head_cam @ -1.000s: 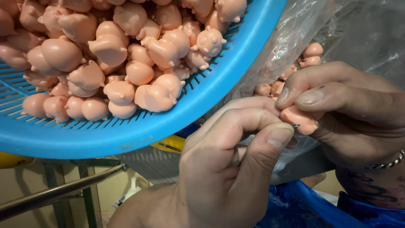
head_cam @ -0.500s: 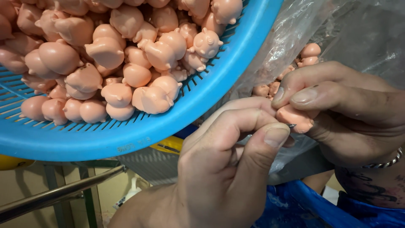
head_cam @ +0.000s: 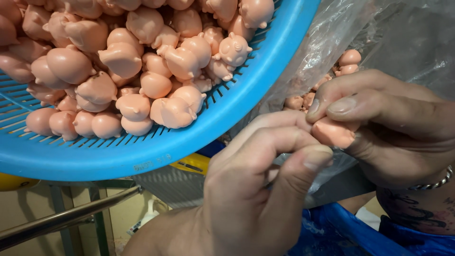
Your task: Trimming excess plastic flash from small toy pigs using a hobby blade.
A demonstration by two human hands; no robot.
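A large round blue plastic basket (head_cam: 156, 161) with a slotted wall fills the upper left of the view, tilted so its rim runs down toward the middle. It serves as the landmark here. Inside the basket lies a heap of small peach-pink toy figures (head_cam: 142, 61), rounded piglet-like shapes with tiny ears and stubby limbs, piled against one another.

Just right of the basket's rim hangs a clear plastic bag (head_cam: 403, 38), crinkled and cloudy; a few more pink figures (head_cam: 348, 59) show through its film.

Below and right of the basket, two bare hands meet. The right hand (head_cam: 393, 123) comes in from the right edge, a silver chain bracelet (head_cam: 433, 182) at its wrist. Its thumb and first fingers (head_cam: 346, 105) are closed tightly on one small pink figure (head_cam: 334, 133), which sits just beyond the basket's rim, in front of the bag.

The left hand (head_cam: 256, 189) rises from the bottom centre, below the basket. Its fingers are curled in, and the fingertips press against the same pink figure from the left, so both hands touch it. Whether the left hand truly pinches the figure or only steadies it cannot be told.

Under the basket, toward the lower left, a grey metal bar (head_cam: 66, 218) slants across. A yellow object (head_cam: 192, 163) peeks out just beneath the rim. Blue sheeting (head_cam: 341, 232) lies at the bottom right, below the hands.
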